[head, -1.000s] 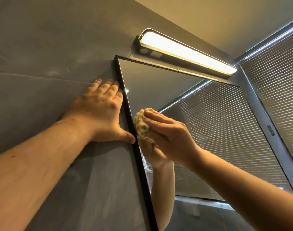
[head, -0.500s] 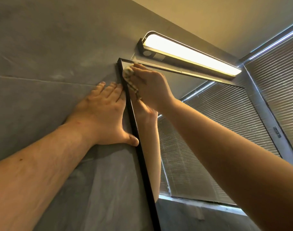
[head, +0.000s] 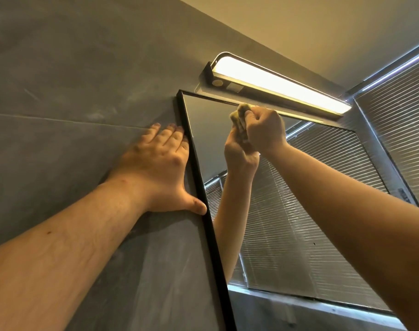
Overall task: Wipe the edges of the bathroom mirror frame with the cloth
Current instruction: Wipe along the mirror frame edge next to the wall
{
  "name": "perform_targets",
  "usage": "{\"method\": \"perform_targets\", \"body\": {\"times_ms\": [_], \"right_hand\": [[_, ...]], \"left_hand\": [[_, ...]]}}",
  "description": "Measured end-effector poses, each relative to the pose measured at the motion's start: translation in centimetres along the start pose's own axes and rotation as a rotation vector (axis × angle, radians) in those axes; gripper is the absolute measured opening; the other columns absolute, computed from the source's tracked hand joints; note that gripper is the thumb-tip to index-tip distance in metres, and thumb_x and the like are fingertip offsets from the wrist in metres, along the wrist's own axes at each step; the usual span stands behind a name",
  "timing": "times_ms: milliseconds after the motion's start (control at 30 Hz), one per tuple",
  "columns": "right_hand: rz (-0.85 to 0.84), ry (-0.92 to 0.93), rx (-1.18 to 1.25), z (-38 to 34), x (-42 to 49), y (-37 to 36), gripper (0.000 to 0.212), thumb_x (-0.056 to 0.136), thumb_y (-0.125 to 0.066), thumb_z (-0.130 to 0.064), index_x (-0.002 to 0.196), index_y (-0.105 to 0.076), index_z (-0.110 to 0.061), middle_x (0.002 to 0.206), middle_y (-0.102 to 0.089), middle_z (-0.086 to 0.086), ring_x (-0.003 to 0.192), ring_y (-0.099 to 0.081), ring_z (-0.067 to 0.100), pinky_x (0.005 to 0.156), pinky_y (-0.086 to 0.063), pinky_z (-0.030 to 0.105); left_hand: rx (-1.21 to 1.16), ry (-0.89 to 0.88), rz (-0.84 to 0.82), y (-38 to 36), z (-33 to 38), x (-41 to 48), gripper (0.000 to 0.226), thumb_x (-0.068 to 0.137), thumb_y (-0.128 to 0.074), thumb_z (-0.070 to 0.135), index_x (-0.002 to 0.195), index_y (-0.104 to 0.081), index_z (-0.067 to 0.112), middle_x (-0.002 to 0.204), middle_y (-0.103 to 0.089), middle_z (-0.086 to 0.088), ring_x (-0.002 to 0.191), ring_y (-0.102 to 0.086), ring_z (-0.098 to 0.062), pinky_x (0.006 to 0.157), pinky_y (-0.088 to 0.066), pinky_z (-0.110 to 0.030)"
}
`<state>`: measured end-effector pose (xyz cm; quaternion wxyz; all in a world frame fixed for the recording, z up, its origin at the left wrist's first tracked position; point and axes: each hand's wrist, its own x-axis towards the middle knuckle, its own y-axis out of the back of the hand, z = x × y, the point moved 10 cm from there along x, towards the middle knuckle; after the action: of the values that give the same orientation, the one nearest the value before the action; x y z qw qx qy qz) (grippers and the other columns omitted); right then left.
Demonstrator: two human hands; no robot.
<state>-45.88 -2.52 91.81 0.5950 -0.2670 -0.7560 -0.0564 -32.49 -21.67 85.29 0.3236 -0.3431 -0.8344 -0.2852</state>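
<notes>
A mirror with a thin black frame (head: 196,163) hangs on a grey wall. My right hand (head: 265,130) grips a bunched yellowish cloth (head: 239,113) and holds it against the frame's top edge, a short way right of the top left corner. My left hand (head: 156,168) rests flat on the wall beside the frame's left edge, fingers straight, thumb touching the frame. The glass reflects my right hand and forearm.
A lit bar lamp (head: 277,88) is mounted just above the mirror's top edge, close over the cloth. A window blind (head: 399,120) fills the right side and shows again in the mirror. The grey wall (head: 72,91) stretches away to the left.
My right hand has carried the cloth up the left edge to the top left corner, then rightward along the top edge. My left hand has stayed flat on the wall.
</notes>
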Motion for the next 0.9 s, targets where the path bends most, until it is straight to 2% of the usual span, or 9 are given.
{"method": "perform_targets", "body": {"times_ms": [133, 200, 300, 467, 567, 667, 767, 833, 900], "right_hand": [[-0.061, 0.076, 0.071, -3.2, -0.8, -1.1, 0.026, 0.099, -0.05, -0.024, 0.099, -0.072, -0.01, 0.086, -0.07, 0.006, 0.076, -0.061, 0.018, 0.066, -0.044, 0.022], [-0.087, 0.165, 0.073, -6.4, -1.3, -1.7, 0.024, 0.1, -0.05, -0.02, 0.105, -0.072, -0.012, 0.092, -0.07, 0.002, 0.077, -0.06, 0.012, 0.067, -0.042, 0.01], [-0.081, 0.348, 0.105, -11.8, -2.2, -2.5, 0.023, 0.099, -0.054, -0.018, 0.112, -0.072, -0.014, 0.106, -0.071, 0.003, 0.094, -0.065, 0.018, 0.089, -0.05, 0.025], [-0.09, 0.43, 0.161, -13.1, -2.9, -3.0, 0.03, 0.098, -0.059, -0.015, 0.126, -0.066, -0.008, 0.131, -0.064, 0.007, 0.122, -0.057, 0.018, 0.105, -0.031, 0.006], [-0.034, 0.479, 0.089, -10.5, -1.8, -2.8, 0.025, 0.097, -0.059, -0.016, 0.118, -0.07, -0.009, 0.117, -0.071, 0.006, 0.107, -0.067, 0.021, 0.1, -0.052, 0.033], [-0.021, 0.355, 0.087, -6.1, -0.4, -1.5, 0.018, 0.098, -0.056, -0.018, 0.107, -0.071, -0.015, 0.099, -0.072, 0.002, 0.089, -0.068, 0.019, 0.082, -0.055, 0.036], [-0.006, 0.102, 0.015, 0.1, 0.9, -0.1, 0.022, 0.098, -0.05, -0.019, 0.104, -0.071, -0.015, 0.097, -0.072, 0.01, 0.09, -0.065, 0.029, 0.07, -0.041, 0.027], [-0.007, -0.085, -0.067, 4.3, 1.4, 0.7, 0.026, 0.099, -0.049, -0.026, 0.101, -0.07, -0.011, 0.101, -0.071, 0.017, 0.094, -0.064, 0.036, 0.069, -0.038, 0.032], [-0.055, -0.207, -0.129, 7.5, 1.5, 1.2, 0.036, 0.102, -0.043, -0.036, 0.109, -0.068, -0.011, 0.113, -0.069, 0.019, 0.104, -0.061, 0.038, 0.081, -0.045, 0.038]], "left_hand": [[0.008, 0.003, -0.006, 0.2, 0.0, 0.0, 0.148, 0.044, -0.031, 0.102, 0.154, -0.006, 0.007, 0.163, -0.005, -0.01, 0.151, 0.001, -0.023, 0.123, 0.001, -0.042], [0.004, 0.0, -0.009, 0.2, 0.0, 0.0, 0.148, 0.045, -0.03, 0.103, 0.154, -0.004, 0.007, 0.164, -0.002, -0.009, 0.151, 0.003, -0.022, 0.123, 0.001, -0.042], [0.0, 0.002, -0.001, 0.2, 0.0, -0.1, 0.149, 0.043, -0.028, 0.103, 0.154, -0.004, 0.006, 0.163, -0.002, -0.01, 0.151, 0.003, -0.022, 0.123, 0.0, -0.042], [0.011, 0.002, -0.013, 0.1, 0.0, 0.0, 0.148, 0.044, -0.026, 0.103, 0.154, -0.007, 0.006, 0.163, -0.002, -0.01, 0.151, 0.004, -0.023, 0.123, 0.0, -0.043], [0.039, -0.005, -0.015, 0.0, 0.0, -0.1, 0.148, 0.044, -0.021, 0.103, 0.154, -0.001, 0.007, 0.164, 0.002, -0.009, 0.151, 0.006, -0.022, 0.123, 0.001, -0.042], [0.019, 0.001, -0.017, 0.0, 0.0, -0.1, 0.147, 0.045, -0.027, 0.103, 0.154, -0.002, 0.007, 0.164, 0.001, -0.008, 0.151, 0.005, -0.022, 0.122, 0.004, -0.041], [0.0, 0.006, -0.01, 0.1, -0.1, 0.0, 0.149, 0.042, -0.026, 0.103, 0.154, -0.005, 0.007, 0.164, -0.002, -0.009, 0.151, 0.004, -0.022, 0.122, 0.005, -0.04], [-0.01, 0.007, -0.01, 0.0, -0.1, 0.0, 0.149, 0.041, -0.024, 0.102, 0.154, -0.006, 0.007, 0.164, -0.003, -0.009, 0.151, 0.004, -0.022, 0.122, 0.005, -0.041], [-0.011, 0.003, -0.008, 0.1, 0.0, 0.0, 0.15, 0.039, -0.02, 0.102, 0.154, -0.006, 0.007, 0.163, -0.004, -0.01, 0.151, 0.004, -0.022, 0.122, 0.005, -0.041]]}}
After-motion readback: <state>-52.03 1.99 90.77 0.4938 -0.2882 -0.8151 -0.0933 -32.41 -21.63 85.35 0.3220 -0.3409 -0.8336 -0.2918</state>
